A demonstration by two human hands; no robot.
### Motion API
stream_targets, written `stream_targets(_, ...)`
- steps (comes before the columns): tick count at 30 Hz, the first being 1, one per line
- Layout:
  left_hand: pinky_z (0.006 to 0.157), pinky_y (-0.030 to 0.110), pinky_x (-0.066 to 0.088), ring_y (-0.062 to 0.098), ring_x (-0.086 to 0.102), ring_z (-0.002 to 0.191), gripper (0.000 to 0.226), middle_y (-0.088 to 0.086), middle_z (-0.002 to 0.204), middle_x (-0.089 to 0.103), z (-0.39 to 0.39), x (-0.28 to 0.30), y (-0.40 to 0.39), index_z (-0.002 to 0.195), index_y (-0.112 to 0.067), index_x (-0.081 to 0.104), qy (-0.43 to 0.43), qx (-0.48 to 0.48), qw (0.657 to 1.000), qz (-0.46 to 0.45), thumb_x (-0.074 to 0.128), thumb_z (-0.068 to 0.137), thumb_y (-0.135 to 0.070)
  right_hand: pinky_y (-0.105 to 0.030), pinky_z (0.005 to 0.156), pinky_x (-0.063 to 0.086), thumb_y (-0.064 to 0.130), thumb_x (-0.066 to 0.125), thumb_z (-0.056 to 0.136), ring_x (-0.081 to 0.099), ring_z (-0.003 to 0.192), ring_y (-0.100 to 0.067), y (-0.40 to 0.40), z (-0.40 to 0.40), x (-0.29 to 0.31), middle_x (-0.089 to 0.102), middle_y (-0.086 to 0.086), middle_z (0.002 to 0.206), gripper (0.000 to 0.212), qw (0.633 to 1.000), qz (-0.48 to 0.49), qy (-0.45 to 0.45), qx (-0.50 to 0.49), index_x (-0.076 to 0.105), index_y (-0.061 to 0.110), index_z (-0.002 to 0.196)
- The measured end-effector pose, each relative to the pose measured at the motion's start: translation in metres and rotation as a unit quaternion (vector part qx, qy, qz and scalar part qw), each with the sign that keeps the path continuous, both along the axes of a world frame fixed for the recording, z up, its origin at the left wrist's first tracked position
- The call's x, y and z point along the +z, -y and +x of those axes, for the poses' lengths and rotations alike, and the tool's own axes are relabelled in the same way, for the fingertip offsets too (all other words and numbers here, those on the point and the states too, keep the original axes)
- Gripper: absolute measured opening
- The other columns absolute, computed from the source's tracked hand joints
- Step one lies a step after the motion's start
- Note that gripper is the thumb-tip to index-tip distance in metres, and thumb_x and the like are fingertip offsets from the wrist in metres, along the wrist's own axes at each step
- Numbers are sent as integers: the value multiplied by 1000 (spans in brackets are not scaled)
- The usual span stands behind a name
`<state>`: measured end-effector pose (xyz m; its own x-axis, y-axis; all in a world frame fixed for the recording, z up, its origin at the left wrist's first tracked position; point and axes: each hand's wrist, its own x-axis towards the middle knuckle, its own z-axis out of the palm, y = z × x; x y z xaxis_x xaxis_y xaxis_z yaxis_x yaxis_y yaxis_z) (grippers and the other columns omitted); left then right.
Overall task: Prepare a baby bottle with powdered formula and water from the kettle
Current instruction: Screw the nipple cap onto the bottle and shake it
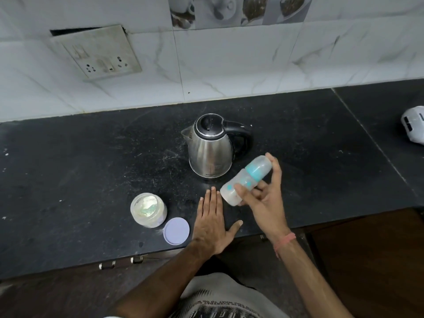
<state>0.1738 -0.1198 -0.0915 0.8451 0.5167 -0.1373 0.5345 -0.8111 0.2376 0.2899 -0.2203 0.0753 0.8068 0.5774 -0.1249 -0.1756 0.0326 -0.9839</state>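
Head view looks down on a dark stone tabletop [91,171] set against a white marble-patterned tiled wall [229,65]. The right hand [263,198] grasps a baby bottle [246,180], thumb across the front of the clear body and fingers curled behind it, the index finger reaching up beside the cap. The bottle is lifted off the tabletop and tilted, its base low and to the left, its capped top pointing up and to the right; a teal collar sits under a translucent cap, and something pale shows inside the lower part. The left hand [212,223] lies flat and released on the tabletop, palm down, fingers straight and together, thumb spread to the right; its fingertips are just beside the bottle's base.

A stainless steel kettle [210,148] with a black lid and black handle stands upright behind the hands, spout to the left, handle to the right, close to the bottle. Left of the left hand stands an open formula jar [148,210], and its lilac lid [176,230] lies flat just beside it, near the tabletop's front edge. A switch and socket plate [98,53] is mounted on the wall at upper left. A white object [413,127], cut off by the frame, rests at the far right.
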Motion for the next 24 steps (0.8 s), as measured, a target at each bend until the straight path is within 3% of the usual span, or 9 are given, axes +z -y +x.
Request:
stream_targets(2, 144, 54, 2, 36, -6, 178, 121, 21, 191, -4, 0, 1, -1, 181, 1, 2, -11, -4, 1000, -6, 23, 103, -89, -51, 87, 69, -1, 81, 93, 77, 119, -22, -1, -5, 4, 77, 8, 129, 105, 1000, 21, -4, -20, 21, 41, 168)
stream_targets(5, 144, 54, -1, 36, -9, 178, 121, 20, 190, -9, 1, 1, 0, 181, 0, 0, -26, -7, 1000, -7, 19, 102, -89, -49, 80, 70, 3, 76, 100, 77, 118, -16, -3, -6, 4, 69, 3, 133, 99, 992, 42, -41, -114, 16, 41, 168)
stream_targets(9, 144, 52, -4, 33, -16, 177, 121, 18, 190, -15, -1, 2, -3, 180, -2, -9, -28, -9, 1000, -8, 19, 103, -90, -49, 75, 69, 0, 80, 95, 78, 117, -28, 9, 0, 10, 78, -5, 127, 101, 999, 23, -33, 4, 24, 43, 167)
stream_targets(13, 143, 50, -8, 31, -17, 177, 123, 16, 190, -17, 1, -4, -5, 180, -5, -10, -18, -12, 1000, -22, 16, 99, -93, -54, 80, 69, 3, 77, 99, 78, 118, -21, 2, -2, 16, 70, -1, 134, 97, 992, 44, -43, -113, 20, 43, 167)
stream_targets(17, 143, 49, -11, 32, -12, 178, 126, 15, 192, -7, 2, -7, -9, 182, -5, -3, -22, -14, 999, -20, 15, 97, -95, -46, 78, 69, -1, 82, 93, 78, 116, -33, 0, -4, 21, 77, -10, 129, 104, 999, 32, -17, 27, 25, 46, 166)
stream_targets(21, 142, 49, -15, 31, -21, 176, 127, 15, 190, -21, 3, -6, -8, 181, -5, -13, -34, -15, 999, -30, 11, 94, -95, -49, 75, 70, 4, 77, 100, 79, 115, -24, -4, -10, 24, 75, 0, 129, 97, 990, 64, -18, -121, 18, 41, 167)
stream_targets(22, 141, 48, -16, 31, -22, 176, 127, 15, 189, -22, 4, -4, -9, 181, -6, -13, -37, -13, 999, -32, 10, 94, -95, -49, 73, 70, 7, 77, 101, 80, 113, -23, -3, -10, 24, 76, 2, 126, 97, 991, 54, -21, -119, 16, 42, 167)
stream_targets(24, 139, 46, -21, 30, -22, 176, 125, 13, 191, -18, 3, -5, -9, 182, -9, -12, -36, -17, 998, -38, 14, 94, -95, -47, 71, 69, 9, 81, 97, 81, 109, -26, 4, -9, 24, 80, 3, 123, 101, 1000, 13, -17, 0, 18, 48, 166)
